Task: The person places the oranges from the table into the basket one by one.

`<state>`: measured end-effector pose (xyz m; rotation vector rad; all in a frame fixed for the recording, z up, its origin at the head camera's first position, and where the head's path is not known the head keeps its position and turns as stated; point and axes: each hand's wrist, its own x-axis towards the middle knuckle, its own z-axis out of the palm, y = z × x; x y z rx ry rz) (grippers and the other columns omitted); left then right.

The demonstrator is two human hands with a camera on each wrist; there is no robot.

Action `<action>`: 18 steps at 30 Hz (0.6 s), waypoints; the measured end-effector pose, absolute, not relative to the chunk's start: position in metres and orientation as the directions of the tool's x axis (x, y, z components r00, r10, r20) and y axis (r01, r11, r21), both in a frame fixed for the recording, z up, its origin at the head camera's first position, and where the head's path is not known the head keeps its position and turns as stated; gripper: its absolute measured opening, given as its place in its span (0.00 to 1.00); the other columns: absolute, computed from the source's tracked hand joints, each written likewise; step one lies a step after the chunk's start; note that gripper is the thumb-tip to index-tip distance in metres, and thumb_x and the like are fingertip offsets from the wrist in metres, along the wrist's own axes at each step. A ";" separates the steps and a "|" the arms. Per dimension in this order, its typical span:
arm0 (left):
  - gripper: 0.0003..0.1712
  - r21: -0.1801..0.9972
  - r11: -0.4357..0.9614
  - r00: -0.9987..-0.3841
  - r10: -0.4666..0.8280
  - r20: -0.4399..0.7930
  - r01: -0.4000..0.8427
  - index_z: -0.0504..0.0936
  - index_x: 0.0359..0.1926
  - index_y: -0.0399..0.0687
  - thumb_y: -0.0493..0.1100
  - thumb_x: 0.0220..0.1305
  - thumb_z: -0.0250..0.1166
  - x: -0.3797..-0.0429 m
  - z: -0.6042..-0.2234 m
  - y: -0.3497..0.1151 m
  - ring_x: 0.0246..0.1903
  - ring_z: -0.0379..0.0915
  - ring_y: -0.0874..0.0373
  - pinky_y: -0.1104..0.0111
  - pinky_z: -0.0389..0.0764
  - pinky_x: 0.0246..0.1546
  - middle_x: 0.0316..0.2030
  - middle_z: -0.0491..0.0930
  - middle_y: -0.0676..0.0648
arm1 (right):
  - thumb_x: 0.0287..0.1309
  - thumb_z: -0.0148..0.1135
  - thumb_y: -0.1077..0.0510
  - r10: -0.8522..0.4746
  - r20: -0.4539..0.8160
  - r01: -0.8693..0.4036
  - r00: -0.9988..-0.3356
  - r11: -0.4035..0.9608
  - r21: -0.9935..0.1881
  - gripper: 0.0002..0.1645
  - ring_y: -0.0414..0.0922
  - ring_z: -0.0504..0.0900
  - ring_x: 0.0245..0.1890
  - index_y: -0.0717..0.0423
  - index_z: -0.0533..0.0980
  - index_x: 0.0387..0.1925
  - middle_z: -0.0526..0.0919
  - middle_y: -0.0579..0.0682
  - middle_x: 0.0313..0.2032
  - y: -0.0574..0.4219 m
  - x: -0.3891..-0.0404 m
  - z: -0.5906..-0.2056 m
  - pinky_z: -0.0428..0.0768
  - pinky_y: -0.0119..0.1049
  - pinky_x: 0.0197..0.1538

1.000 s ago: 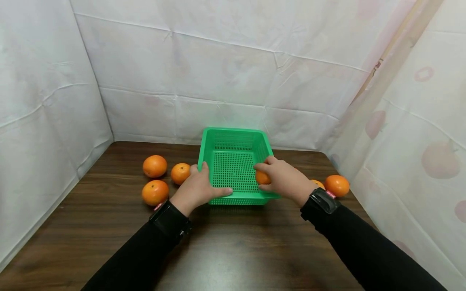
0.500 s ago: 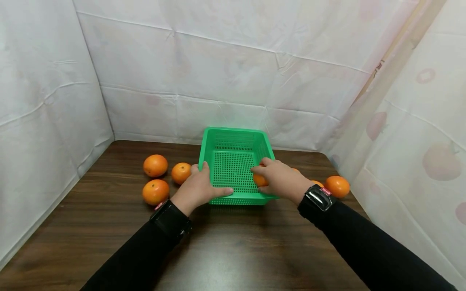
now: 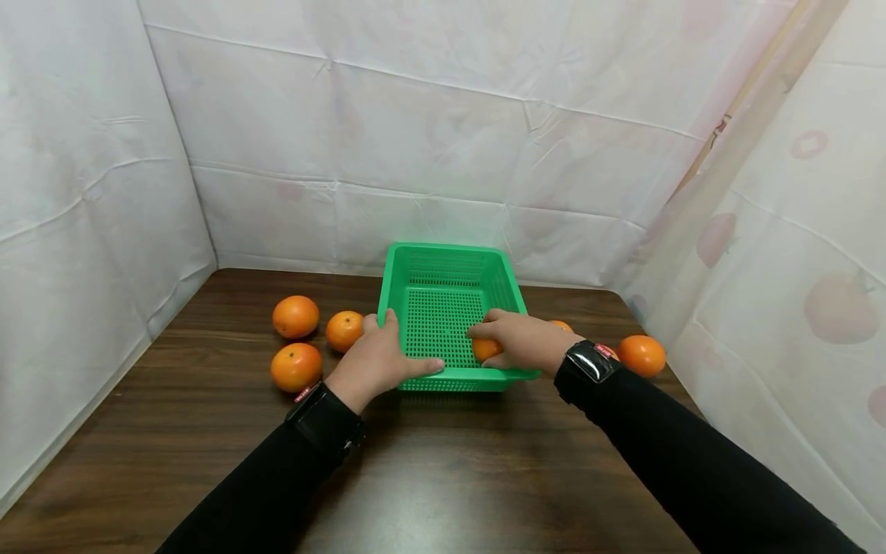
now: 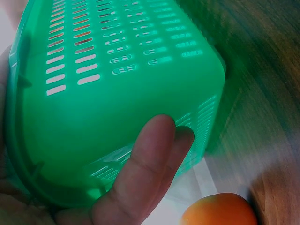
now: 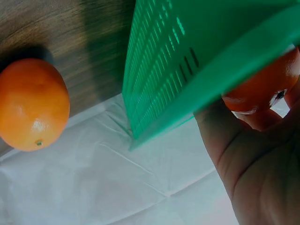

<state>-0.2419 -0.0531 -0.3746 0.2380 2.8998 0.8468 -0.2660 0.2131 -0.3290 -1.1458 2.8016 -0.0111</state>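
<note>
A green plastic basket [image 3: 443, 248] with slotted walls stands on the dark wooden table. My left hand [image 3: 377, 358] grips its near left corner, thumb along the front rim. In the left wrist view the fingers [image 4: 152, 150] lie against the outside of the basket wall [image 4: 108, 117]. Over the right part of the basket, my right hand [image 3: 522, 338] holds an orange [image 3: 487, 350], low inside the rim. The right wrist view has that held orange [image 5: 262, 86] behind the basket's rim [image 5: 225, 70], partly covered by it, with the palm [image 5: 267, 173] close by.
Left of the basket lie three oranges, one near its wall [image 3: 344, 331], one farther back [image 3: 295, 316] and one nearer [image 3: 295, 367]. On the right, an orange [image 3: 642, 355] sits by the table edge, with others partly hidden by the right arm. White curtains [image 3: 429, 138] enclose the table.
My right hand has moved a little left and lower, carrying the orange farther into the basket. An orange behind that hand has come into view. The left hand stays on the basket corner.
</note>
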 end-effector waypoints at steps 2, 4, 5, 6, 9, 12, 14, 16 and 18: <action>0.87 0.540 0.833 -0.981 0.181 -0.061 0.120 0.34 0.76 0.43 0.94 0.26 0.50 -0.241 -0.374 -0.054 0.42 0.72 0.47 0.56 0.80 0.39 0.70 0.42 0.28 | 0.61 0.69 0.47 -0.691 -0.118 -0.690 -0.713 0.722 -0.058 0.30 0.41 0.73 0.39 0.42 0.73 0.63 0.71 0.49 0.51 0.212 -0.268 -0.331 0.77 0.35 0.43; 0.87 0.534 0.838 -0.982 0.177 -0.064 0.116 0.34 0.76 0.44 0.94 0.26 0.50 -0.241 -0.374 -0.054 0.41 0.72 0.47 0.57 0.80 0.37 0.70 0.42 0.29 | 0.61 0.68 0.47 -0.690 -0.129 -0.690 -0.712 0.722 -0.054 0.30 0.41 0.72 0.40 0.41 0.73 0.63 0.72 0.48 0.51 0.210 -0.271 -0.333 0.77 0.35 0.44; 0.87 0.533 0.838 -0.982 0.177 -0.064 0.116 0.34 0.76 0.44 0.94 0.26 0.50 -0.241 -0.373 -0.055 0.41 0.72 0.47 0.57 0.80 0.37 0.70 0.42 0.29 | 0.61 0.68 0.47 -0.690 -0.136 -0.691 -0.711 0.721 -0.046 0.29 0.41 0.72 0.40 0.40 0.73 0.63 0.72 0.47 0.51 0.210 -0.273 -0.335 0.77 0.35 0.44; 0.86 0.531 0.839 -0.982 0.177 -0.065 0.116 0.34 0.76 0.44 0.94 0.26 0.49 -0.241 -0.373 -0.055 0.41 0.73 0.47 0.58 0.79 0.37 0.70 0.41 0.29 | 0.62 0.68 0.47 -0.694 -0.139 -0.696 -0.707 0.717 -0.041 0.29 0.41 0.72 0.40 0.40 0.73 0.63 0.72 0.47 0.51 0.209 -0.275 -0.337 0.76 0.35 0.44; 0.86 0.525 0.844 -0.982 0.175 -0.072 0.112 0.34 0.77 0.44 0.94 0.27 0.50 -0.242 -0.374 -0.057 0.41 0.73 0.47 0.58 0.79 0.36 0.70 0.41 0.28 | 0.63 0.67 0.48 -0.708 -0.145 -0.710 -0.691 0.703 -0.047 0.27 0.41 0.72 0.40 0.39 0.73 0.63 0.73 0.47 0.51 0.207 -0.279 -0.341 0.76 0.36 0.44; 0.85 0.521 0.847 -0.982 0.171 -0.076 0.107 0.34 0.77 0.45 0.94 0.28 0.50 -0.242 -0.375 -0.059 0.41 0.73 0.47 0.58 0.79 0.35 0.71 0.41 0.29 | 0.65 0.65 0.49 -0.717 -0.160 -0.719 -0.679 0.693 -0.054 0.25 0.41 0.71 0.41 0.38 0.74 0.62 0.73 0.46 0.51 0.204 -0.283 -0.346 0.76 0.36 0.44; 0.84 0.524 0.845 -0.983 0.170 -0.075 0.106 0.34 0.77 0.45 0.93 0.30 0.51 -0.241 -0.375 -0.059 0.42 0.73 0.46 0.57 0.79 0.36 0.71 0.41 0.29 | 0.66 0.64 0.51 -0.723 -0.171 -0.724 -0.670 0.686 -0.063 0.24 0.41 0.71 0.41 0.39 0.74 0.62 0.73 0.45 0.50 0.203 -0.284 -0.347 0.75 0.37 0.45; 0.84 0.527 0.844 -0.984 0.165 -0.075 0.101 0.34 0.77 0.46 0.93 0.31 0.52 -0.241 -0.375 -0.058 0.42 0.73 0.47 0.57 0.79 0.37 0.71 0.41 0.29 | 0.67 0.63 0.52 -0.728 -0.180 -0.730 -0.662 0.680 -0.067 0.22 0.42 0.70 0.40 0.39 0.74 0.61 0.74 0.45 0.48 0.201 -0.284 -0.347 0.75 0.37 0.45; 0.83 0.533 0.840 -0.983 0.166 -0.075 0.101 0.34 0.77 0.45 0.92 0.32 0.53 -0.241 -0.375 -0.058 0.43 0.72 0.46 0.56 0.79 0.38 0.71 0.40 0.29 | 0.67 0.63 0.53 -0.732 -0.186 -0.732 -0.656 0.676 -0.079 0.22 0.42 0.70 0.40 0.41 0.75 0.61 0.74 0.45 0.47 0.200 -0.283 -0.346 0.75 0.38 0.45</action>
